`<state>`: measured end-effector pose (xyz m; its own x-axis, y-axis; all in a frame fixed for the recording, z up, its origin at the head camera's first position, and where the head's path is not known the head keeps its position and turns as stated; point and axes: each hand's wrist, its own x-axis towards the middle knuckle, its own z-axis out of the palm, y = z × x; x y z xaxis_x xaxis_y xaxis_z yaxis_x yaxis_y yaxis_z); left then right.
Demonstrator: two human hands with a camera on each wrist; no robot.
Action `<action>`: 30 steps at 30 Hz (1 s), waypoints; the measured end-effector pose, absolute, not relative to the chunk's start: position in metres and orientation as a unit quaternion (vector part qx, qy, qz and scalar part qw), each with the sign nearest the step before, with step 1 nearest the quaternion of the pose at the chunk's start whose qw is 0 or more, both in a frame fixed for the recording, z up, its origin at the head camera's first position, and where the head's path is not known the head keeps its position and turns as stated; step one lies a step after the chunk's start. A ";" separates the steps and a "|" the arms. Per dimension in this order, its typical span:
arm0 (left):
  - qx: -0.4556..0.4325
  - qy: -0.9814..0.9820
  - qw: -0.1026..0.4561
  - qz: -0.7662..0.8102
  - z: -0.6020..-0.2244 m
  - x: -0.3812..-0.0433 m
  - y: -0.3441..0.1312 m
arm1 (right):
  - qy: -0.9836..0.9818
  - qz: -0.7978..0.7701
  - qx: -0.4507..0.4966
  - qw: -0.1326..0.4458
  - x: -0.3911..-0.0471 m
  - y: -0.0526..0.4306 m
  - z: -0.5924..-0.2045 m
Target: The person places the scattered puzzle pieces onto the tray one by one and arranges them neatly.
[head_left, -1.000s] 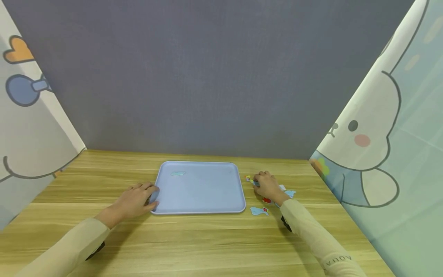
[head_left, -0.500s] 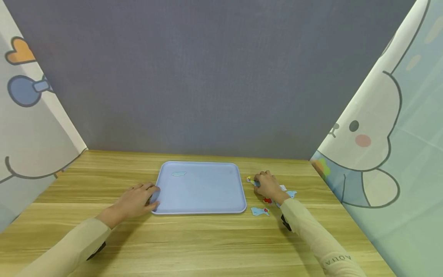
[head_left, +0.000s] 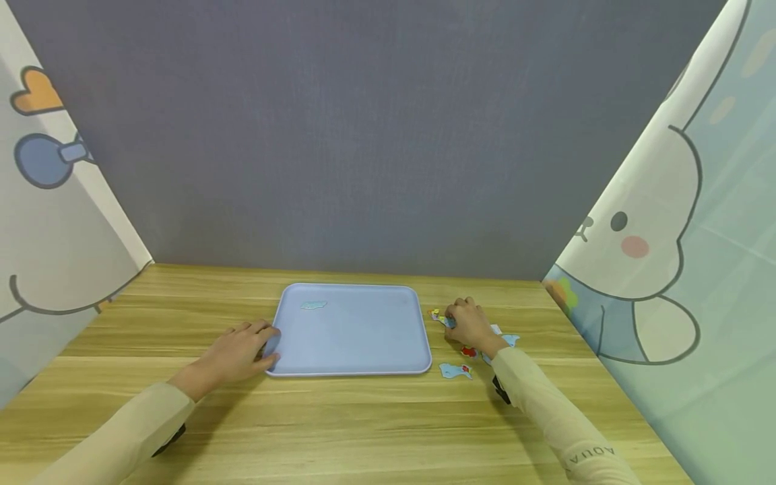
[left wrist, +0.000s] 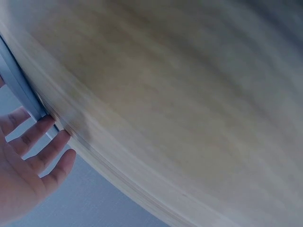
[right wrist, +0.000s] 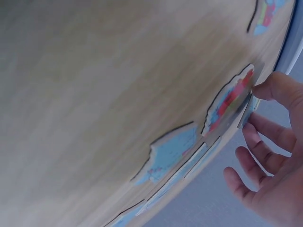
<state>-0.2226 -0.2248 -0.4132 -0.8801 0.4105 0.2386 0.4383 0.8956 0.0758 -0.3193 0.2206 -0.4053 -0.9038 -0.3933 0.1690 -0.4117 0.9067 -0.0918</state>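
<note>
My left hand (head_left: 242,349) rests on the left rim of a light blue tray (head_left: 351,372), thumb and fingers loosely bent over the edge. In the left wrist view its fingers (left wrist: 45,156) lie along the tray's rim (left wrist: 19,78). Right of the tray, my right hand (head_left: 470,327) pinches a flat, irregular light blue puzzle piece (right wrist: 247,113) between thumb and forefinger, low over the table. Close under the thumb lies a red and blue piece (right wrist: 229,101). Inside the tray, near its back left, sits one pale blue piece (head_left: 313,305).
Several more flat pieces lie around the right hand: a blue one with a red spot (head_left: 455,371), a red one (head_left: 469,351) and a blue one (head_left: 510,339). A small white piece (head_left: 496,329) shows beside them. A grey partition (head_left: 345,168) stands behind the wooden table (head_left: 339,431).
</note>
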 end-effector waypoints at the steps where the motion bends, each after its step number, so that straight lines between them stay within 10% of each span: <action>1: -0.220 -0.967 0.109 -0.065 -0.413 -0.223 -0.225 | -0.972 0.065 0.211 0.075 -0.319 0.220 -0.405; 30: -0.219 -0.967 0.113 -0.063 -0.413 -0.222 -0.225 | -0.963 0.061 0.238 0.113 -0.325 0.200 -0.390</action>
<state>-0.2222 -0.2250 -0.4131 -0.8781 0.4102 0.2462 0.4386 0.8958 0.0716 -0.3253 0.2000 -0.3900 -0.8612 -0.4442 0.2470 -0.4720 0.8792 -0.0645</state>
